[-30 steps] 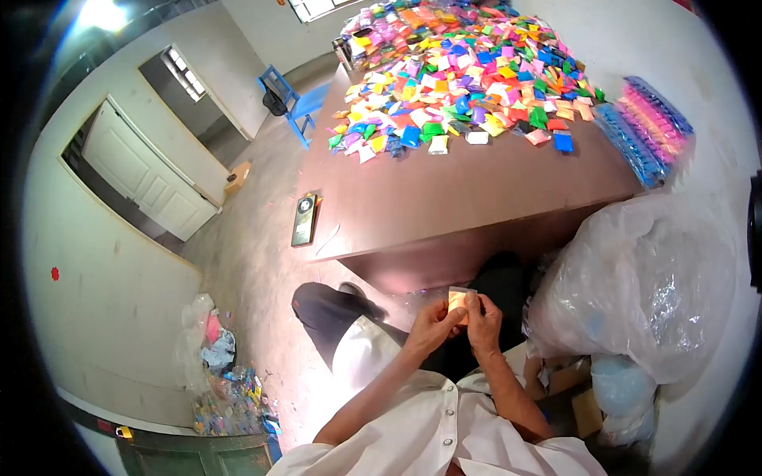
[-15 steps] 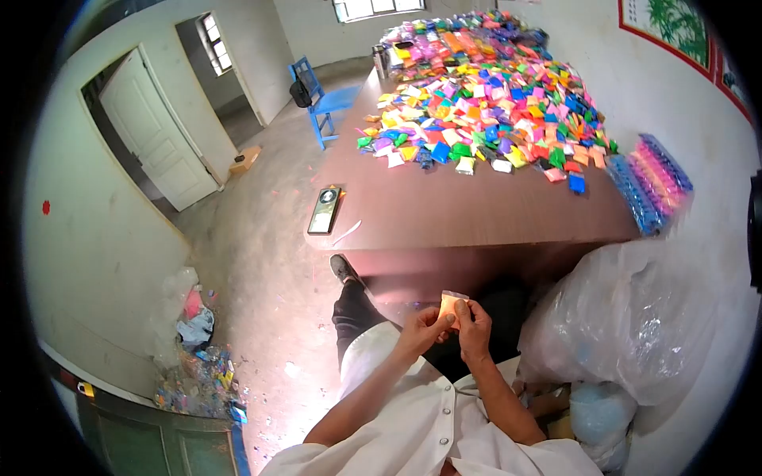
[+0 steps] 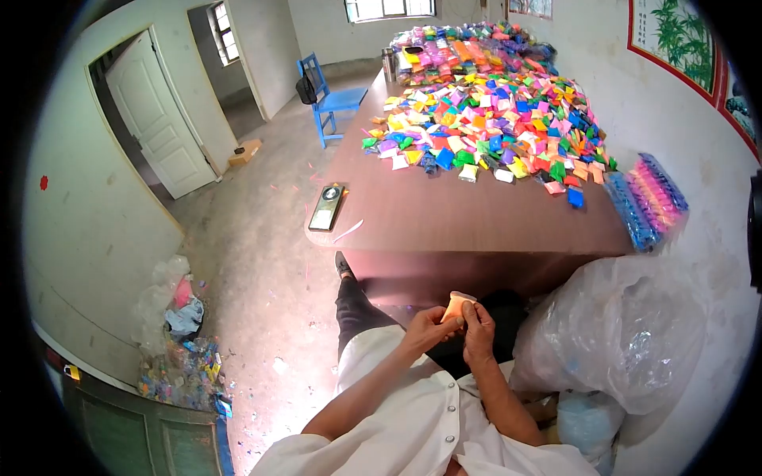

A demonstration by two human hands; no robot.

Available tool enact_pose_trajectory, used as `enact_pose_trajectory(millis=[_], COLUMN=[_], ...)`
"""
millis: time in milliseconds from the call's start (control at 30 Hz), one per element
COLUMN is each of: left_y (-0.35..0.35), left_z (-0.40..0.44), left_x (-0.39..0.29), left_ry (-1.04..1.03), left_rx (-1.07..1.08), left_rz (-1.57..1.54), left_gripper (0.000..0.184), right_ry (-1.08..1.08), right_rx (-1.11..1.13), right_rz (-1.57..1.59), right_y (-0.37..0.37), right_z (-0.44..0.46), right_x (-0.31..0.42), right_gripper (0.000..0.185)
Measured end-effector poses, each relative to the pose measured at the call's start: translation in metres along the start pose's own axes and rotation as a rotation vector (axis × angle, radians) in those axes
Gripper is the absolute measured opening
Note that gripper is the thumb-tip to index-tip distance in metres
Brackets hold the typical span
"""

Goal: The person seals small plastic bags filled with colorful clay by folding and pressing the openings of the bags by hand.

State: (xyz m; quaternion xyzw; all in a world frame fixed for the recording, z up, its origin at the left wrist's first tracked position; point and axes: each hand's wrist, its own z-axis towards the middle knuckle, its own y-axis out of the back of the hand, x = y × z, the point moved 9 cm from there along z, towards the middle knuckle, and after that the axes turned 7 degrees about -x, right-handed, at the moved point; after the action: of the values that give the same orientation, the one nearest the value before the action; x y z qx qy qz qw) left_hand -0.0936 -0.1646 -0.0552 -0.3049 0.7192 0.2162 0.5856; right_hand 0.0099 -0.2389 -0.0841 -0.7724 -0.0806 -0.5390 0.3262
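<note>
A small light-orange packet (image 3: pixel 456 308) with a clear edge is pinched between my two hands, above my lap and in front of the table's near edge. My left hand (image 3: pixel 427 331) grips its lower left side with thumb and fingers. On the right side of it, my right hand (image 3: pixel 478 332) is closed with the thumb against the packet. Beyond them, a big spread of similar small colourful packets (image 3: pixel 492 135) covers the far part of the brown table (image 3: pixel 444 214).
A phone (image 3: pixel 326 209) and a pale strip (image 3: pixel 348 231) lie at the table's left corner. Blue and pink wrapped packs (image 3: pixel 647 202) stand on the right edge. A large clear plastic bag (image 3: pixel 611 333) bulges at my right. Scraps (image 3: pixel 182 369) litter the floor left, and a blue chair (image 3: pixel 337 101) stands farther off.
The packet has tilted slightly to the right in my fingers, and both hands have shifted a little. My head view has moved a bit; the things on the table stay put.
</note>
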Motion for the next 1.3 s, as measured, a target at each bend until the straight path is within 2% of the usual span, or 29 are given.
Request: enact_pose_trajectory(millis=[167,233,267,333,467,600,733,833,967,1033,1233,1300], left_y=[0.009,0.015,0.015,0.018,0.015,0.019,0.019,0.022,0.021,0.028,0.041,0.044], left_z=[-0.001,-0.006,-0.005,-0.003,-0.001,0.001,0.001,0.002,0.000,0.001,0.005,0.005], left_x=[0.010,0.002,0.006,0.017,0.025,0.032,0.036,0.043,0.043,0.040,0.043,0.046], left_ry=[-0.033,-0.067,-0.034,0.023,0.024,0.058,0.026,0.059,0.070,0.045,-0.083,-0.068], left_rx=[0.021,-0.016,-0.001,-0.049,-0.059,-0.083,-0.062,-0.055,-0.029,-0.113,-0.097,-0.101], left_rz=[-0.058,0.094,0.113,0.114,0.151,0.168,0.050,0.051,0.142,0.013,0.049,0.043], left_gripper=[0.023,0.020,0.020,0.020,0.031,0.028,0.029,0.029,0.029,0.028,0.025,0.026], right_ry=[-0.036,0.070,0.045,-0.025,-0.019,-0.137,-0.068,-0.065,-0.053,-0.051,-0.059,-0.099], right_rx=[-0.015,0.044,0.046,0.069,-0.007,0.023,0.027,0.063,-0.001,-0.004,0.030,0.069], right_rz=[0.001,-0.126,-0.102,-0.061,-0.039,0.020,0.007,-0.001,-0.007,-0.004,-0.011,-0.020], right_y=[-0.006,-0.010,-0.010,-0.008,-0.006,-0.010,-0.008,-0.011,-0.003,-0.002,-0.007,-0.010], right_z=[-0.005,-0.005,-0.005,-0.005,-0.005,-0.012,-0.011,-0.009,-0.004,-0.005,-0.009,-0.010], right_x=[-0.007,0.000,-0.004,-0.016,-0.014,-0.021,-0.023,-0.027,-0.035,-0.035,-0.040,-0.042], right_gripper=[0.021,0.027,0.022,0.027,0.026,0.028,0.031,0.030,0.024,0.024,0.025,0.027])
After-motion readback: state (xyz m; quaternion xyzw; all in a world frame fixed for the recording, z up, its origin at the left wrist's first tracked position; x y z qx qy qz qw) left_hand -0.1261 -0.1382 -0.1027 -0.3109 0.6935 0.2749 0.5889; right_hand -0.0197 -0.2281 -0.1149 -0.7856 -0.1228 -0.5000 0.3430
